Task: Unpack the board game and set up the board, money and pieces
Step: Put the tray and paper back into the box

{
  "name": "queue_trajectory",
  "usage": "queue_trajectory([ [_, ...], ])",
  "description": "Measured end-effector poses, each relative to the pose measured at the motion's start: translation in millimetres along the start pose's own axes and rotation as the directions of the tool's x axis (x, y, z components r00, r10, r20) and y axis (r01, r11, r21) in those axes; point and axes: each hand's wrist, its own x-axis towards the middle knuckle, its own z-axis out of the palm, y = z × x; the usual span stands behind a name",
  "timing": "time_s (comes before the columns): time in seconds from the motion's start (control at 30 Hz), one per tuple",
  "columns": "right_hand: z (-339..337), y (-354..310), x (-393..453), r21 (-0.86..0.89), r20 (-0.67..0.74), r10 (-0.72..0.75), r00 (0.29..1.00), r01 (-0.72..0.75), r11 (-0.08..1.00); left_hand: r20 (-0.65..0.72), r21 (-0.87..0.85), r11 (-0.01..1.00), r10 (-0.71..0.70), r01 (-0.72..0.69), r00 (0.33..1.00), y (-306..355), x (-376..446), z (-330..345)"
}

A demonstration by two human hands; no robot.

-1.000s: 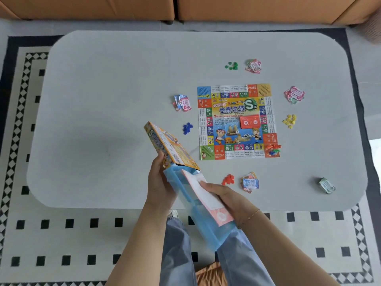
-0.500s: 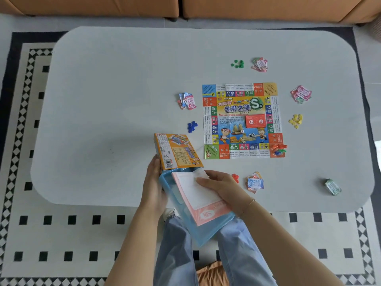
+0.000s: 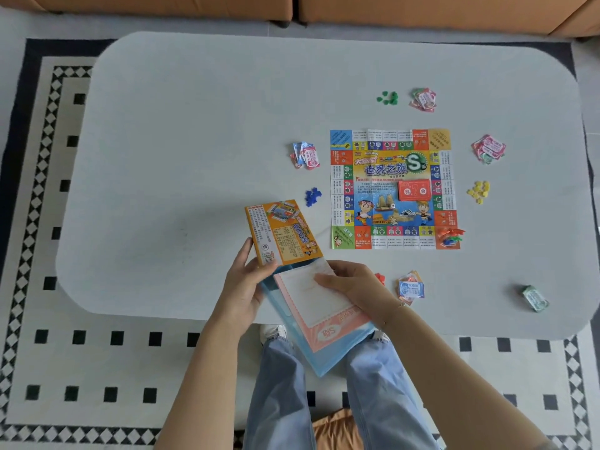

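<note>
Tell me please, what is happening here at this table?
A person is setting up a board game. The left hand holds the opened blue box with its orange lid, and the right hand presses a pink sheet in it. The board already lies unfolded, with money and coloured pieces around it.

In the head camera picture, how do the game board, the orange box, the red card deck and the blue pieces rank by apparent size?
1. Game board
2. Orange box, though it is nearer the camera
3. Red card deck
4. Blue pieces
</note>
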Motion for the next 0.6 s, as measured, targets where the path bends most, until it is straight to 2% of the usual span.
queue_trajectory([
  [0.1,-3,0,-3,0.043,0.042,0.026,0.999,-0.028,0.999,0.034,-0.029,0.999,-0.026,0.027,0.999,2,1,-5],
  [0.2,-5,2,-3,-0.007,0.073,0.032,0.997,-0.032,0.999,0.059,-0.017,0.999,-0.035,0.036,0.998,2,2,-8],
  [0.27,-4,3,-2,-0.016,0.058,0.030,0.998,-0.029,0.999,0.064,-0.014,0.999,-0.036,0.037,0.997,0,3,-9],
  [0.43,-2,8,5,0.094,-0.012,0.027,1.000,-0.026,0.995,0.086,-0.027,0.999,-0.042,0.044,0.995,-2,1,-11],
  [0.6,-4,11,4,0.096,-0.031,0.010,0.999,-0.007,0.995,0.147,-0.053,0.997,-0.044,0.053,0.988,5,-2,-10],
])
